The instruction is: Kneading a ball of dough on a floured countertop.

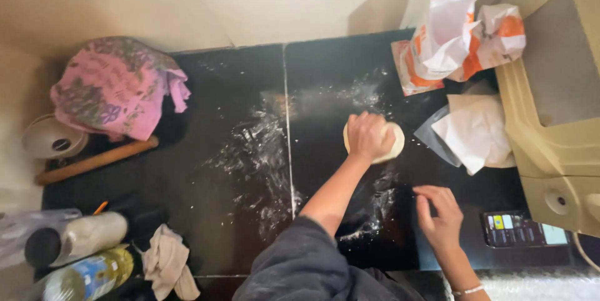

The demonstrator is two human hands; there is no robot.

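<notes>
A flat round piece of pale dough (395, 141) lies on the black floured counter (250, 151). My left hand (367, 135) reaches forward in a dark sleeve and presses down on the dough with curled fingers, covering most of it. My right hand (440, 213) is nearer to me, at the right. Its fingers are spread and bent, the tips touching the counter beside a streak of flour (378, 204). It holds nothing. A thin bracelet is on that wrist.
An orange-and-white paper bag (462, 38) and white wrappers (475, 132) lie at the back right, next to a beige appliance (550, 132). A phone (522, 231) lies at the right front. On the left are a pink cloth-covered bundle (115, 85), a wooden rolling pin (94, 160), bottles (81, 257) and a rag (165, 263).
</notes>
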